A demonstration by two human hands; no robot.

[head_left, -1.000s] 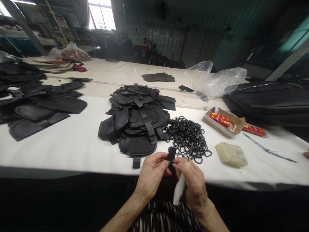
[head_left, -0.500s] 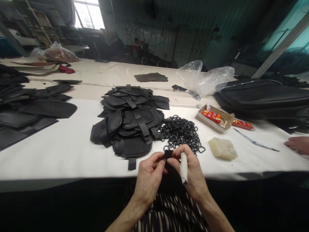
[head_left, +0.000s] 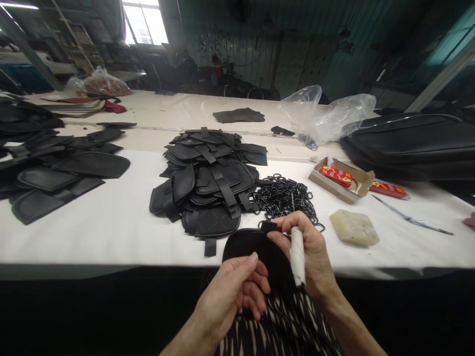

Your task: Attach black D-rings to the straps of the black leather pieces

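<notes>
My right hand [head_left: 309, 242] pinches a short black strap tab [head_left: 267, 226] between thumb and fingertips, beside a black D-ring [head_left: 261, 225]. The same hand keeps hold of an awl with a white-wrapped handle [head_left: 297, 257], its thin metal shaft pointing up. The strap tab is at the top of a rounded black flap [head_left: 241, 243] that hangs over the table edge to my lap. My left hand [head_left: 241, 287] is empty, fingers loosely curled and apart, in front of the flap. Just beyond my right hand is a heap of black D-rings [head_left: 284, 195].
Stacked black flaps with straps [head_left: 211, 215] sit left of the rings; more black pieces [head_left: 48, 178] lie far left. To the right are a yellowish block [head_left: 354, 228], a cardboard box [head_left: 330, 190] with red packets, thin snips [head_left: 408, 217] and a black bag [head_left: 415, 148]. Another person's fingertips [head_left: 470, 221] show at the right edge.
My left hand has let go of the strap tab and drawn back toward me. The black flap now shows more fully. The view has shifted slightly; the other person's hand is mostly out of frame.
</notes>
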